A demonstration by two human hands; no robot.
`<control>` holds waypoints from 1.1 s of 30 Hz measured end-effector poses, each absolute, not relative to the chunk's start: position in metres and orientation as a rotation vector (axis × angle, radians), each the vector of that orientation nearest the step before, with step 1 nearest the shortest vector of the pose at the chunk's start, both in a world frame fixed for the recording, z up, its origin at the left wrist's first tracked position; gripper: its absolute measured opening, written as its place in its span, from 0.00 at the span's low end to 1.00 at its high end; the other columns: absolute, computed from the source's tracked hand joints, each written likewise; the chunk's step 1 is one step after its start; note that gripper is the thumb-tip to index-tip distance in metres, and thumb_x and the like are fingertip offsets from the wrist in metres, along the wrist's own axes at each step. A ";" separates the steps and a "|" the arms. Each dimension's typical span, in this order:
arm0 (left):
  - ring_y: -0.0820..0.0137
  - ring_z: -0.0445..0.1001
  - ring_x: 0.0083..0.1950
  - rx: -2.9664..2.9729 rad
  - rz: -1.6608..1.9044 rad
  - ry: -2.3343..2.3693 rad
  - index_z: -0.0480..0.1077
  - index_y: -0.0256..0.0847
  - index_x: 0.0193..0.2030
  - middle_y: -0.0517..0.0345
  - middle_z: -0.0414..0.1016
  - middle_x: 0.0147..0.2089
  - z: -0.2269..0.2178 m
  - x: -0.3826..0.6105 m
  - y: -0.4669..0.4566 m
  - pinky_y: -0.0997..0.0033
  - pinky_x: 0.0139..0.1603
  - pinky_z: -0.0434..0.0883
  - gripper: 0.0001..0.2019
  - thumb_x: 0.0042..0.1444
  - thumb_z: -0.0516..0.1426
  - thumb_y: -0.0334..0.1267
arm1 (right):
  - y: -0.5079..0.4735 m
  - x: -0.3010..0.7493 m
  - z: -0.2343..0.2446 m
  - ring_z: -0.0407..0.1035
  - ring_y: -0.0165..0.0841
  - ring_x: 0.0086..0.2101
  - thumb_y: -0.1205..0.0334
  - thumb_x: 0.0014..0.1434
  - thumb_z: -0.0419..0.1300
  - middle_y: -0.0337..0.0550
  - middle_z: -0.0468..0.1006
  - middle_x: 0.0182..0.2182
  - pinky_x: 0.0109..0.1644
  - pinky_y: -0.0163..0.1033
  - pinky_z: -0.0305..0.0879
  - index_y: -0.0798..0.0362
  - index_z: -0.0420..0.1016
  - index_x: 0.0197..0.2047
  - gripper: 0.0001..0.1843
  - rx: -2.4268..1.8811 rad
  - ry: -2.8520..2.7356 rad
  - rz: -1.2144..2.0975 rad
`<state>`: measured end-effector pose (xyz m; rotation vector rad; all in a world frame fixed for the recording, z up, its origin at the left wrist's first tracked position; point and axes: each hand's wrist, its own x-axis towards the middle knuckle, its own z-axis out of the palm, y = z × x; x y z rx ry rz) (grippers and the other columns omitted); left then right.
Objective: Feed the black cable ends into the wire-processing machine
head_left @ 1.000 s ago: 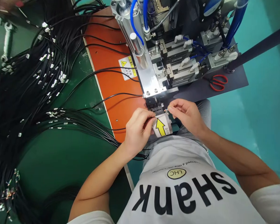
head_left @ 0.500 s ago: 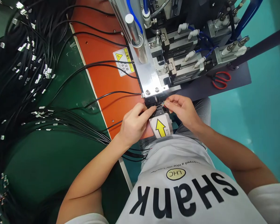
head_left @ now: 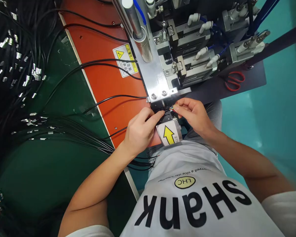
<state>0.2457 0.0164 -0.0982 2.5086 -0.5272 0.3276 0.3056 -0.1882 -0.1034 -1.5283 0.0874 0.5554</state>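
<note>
My left hand (head_left: 139,131) is closed around a black cable (head_left: 118,131) that runs in from the left and disappears under my palm. Its thumb and index finger press down at the black fixture block (head_left: 165,117) on the machine's front end. Across from it, my right hand (head_left: 193,114) pinches thin coloured wires (head_left: 172,108) at the cable's end, close to the block. Just below the block is a plate with a yellow arrow (head_left: 169,135). The grip points are small and partly covered by my fingers.
Pneumatic cylinders (head_left: 196,65) and a metal bracket (head_left: 154,79) stand beyond my hands. Several black cables cross the orange panel (head_left: 106,108). Bundles of cables with shiny ends (head_left: 27,79) lie on the green surface at left. Red-handled scissors (head_left: 234,81) rest at right.
The view has shifted slightly, so the panel and cables sit a little farther left. My right fingers have moved marginally at the coloured wires. Both hands keep their grip.
</note>
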 end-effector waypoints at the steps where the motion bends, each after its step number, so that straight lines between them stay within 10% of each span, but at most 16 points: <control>1: 0.72 0.69 0.36 2.512 0.322 -0.525 0.73 0.43 0.54 0.54 0.68 0.36 -0.098 0.245 0.016 0.75 0.31 0.67 0.16 0.66 0.49 0.32 | -0.188 0.305 -0.103 0.65 0.27 0.26 0.54 0.55 0.67 0.37 0.74 0.25 0.31 0.35 0.64 0.53 0.75 0.31 0.12 -1.529 0.088 0.559; 33: 0.68 0.71 0.39 2.663 0.201 -0.662 0.72 0.38 0.56 0.50 0.72 0.39 -0.089 0.252 0.013 0.71 0.35 0.67 0.18 0.68 0.44 0.32 | -0.189 0.300 -0.111 0.69 0.30 0.27 0.61 0.61 0.60 0.37 0.73 0.26 0.31 0.37 0.63 0.52 0.70 0.34 0.05 -1.785 -0.097 0.385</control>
